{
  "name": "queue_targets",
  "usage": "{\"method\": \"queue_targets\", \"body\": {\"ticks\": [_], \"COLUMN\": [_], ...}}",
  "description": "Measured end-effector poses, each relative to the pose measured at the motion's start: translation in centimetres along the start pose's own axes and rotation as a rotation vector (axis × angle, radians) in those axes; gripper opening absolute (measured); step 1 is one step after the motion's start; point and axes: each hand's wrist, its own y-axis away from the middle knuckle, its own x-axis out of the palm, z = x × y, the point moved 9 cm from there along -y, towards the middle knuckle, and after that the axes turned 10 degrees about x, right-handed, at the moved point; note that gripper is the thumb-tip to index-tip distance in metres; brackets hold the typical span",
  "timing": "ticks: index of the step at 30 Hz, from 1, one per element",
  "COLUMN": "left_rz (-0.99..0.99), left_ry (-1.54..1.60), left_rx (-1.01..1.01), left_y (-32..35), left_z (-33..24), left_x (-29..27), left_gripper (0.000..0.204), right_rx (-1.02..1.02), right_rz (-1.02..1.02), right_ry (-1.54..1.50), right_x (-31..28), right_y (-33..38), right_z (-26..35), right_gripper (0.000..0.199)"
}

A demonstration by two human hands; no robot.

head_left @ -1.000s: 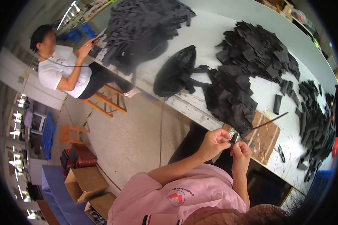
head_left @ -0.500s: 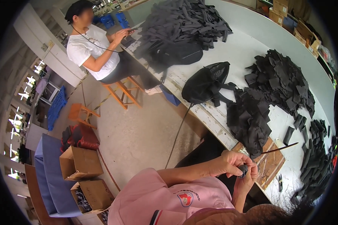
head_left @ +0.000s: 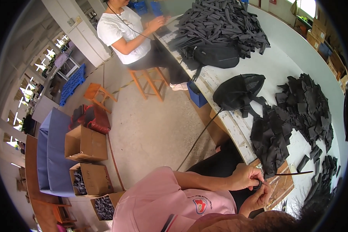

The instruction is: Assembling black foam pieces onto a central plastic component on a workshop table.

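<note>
My left hand (head_left: 246,176) and my right hand (head_left: 258,198) meet at the table's near edge, both pinching a small black piece (head_left: 258,185) between the fingers. A thin dark strip (head_left: 294,173) sticks out to the right from the hands. Just beyond them lies a heap of black fabric pieces (head_left: 272,141) on the white table (head_left: 274,67), and a brown wooden board (head_left: 281,185) sits under the hands.
A black mesh bag (head_left: 237,91) and a larger pile of black strips (head_left: 222,23) lie farther along the table. Another person in a white shirt (head_left: 121,33) sits on an orange stool (head_left: 147,79). Open cardboard boxes (head_left: 85,145) stand on the floor at left.
The view has swung left and down, so the floor boxes and the seated person now show more fully. My hands stay together on the small black piece.
</note>
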Motion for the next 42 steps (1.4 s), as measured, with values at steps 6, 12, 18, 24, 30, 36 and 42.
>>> {"method": "queue_targets", "body": {"ticks": [6,12,18,24,30,36,42], "left_rz": [0.013,0.080,-0.009,-0.019,-0.031,0.267,0.447], "left_ry": [0.243,0.292,0.165,0.168,0.417,1.122,1.161], "left_rx": [-0.121,-0.215,-0.065,-0.163,-0.249,-0.428,-0.402], "left_y": [-0.1,0.6,0.2,0.8,1.1,2.6,3.5], "left_z": [2.1,2.6,3.5,4.1,4.0,2.0,-0.3], "left_x": [-0.7,-0.4,-1.0,-1.1,-1.4,2.3,3.1], "left_gripper": [0.002,0.006,0.008,0.008,0.013,0.022,0.042], "right_rx": [0.052,0.013,-0.012,-0.031,0.210,0.556,0.558], "right_rz": [0.072,0.127,0.086,0.097,0.161,0.341,0.467], "right_ry": [0.007,0.008,0.081,0.153,-0.168,-0.678,-0.712], "right_x": [1.8,1.9,1.6,1.4,1.7,3.5,4.2], "right_y": [-0.5,-0.3,0.1,0.2,-0.1,-0.2,1.0], "right_z": [-0.3,0.2,0.9,0.0,-2.2,-3.7,-2.1], "right_gripper": [0.007,0.007,0.007,0.009,0.021,0.019,0.023]}}
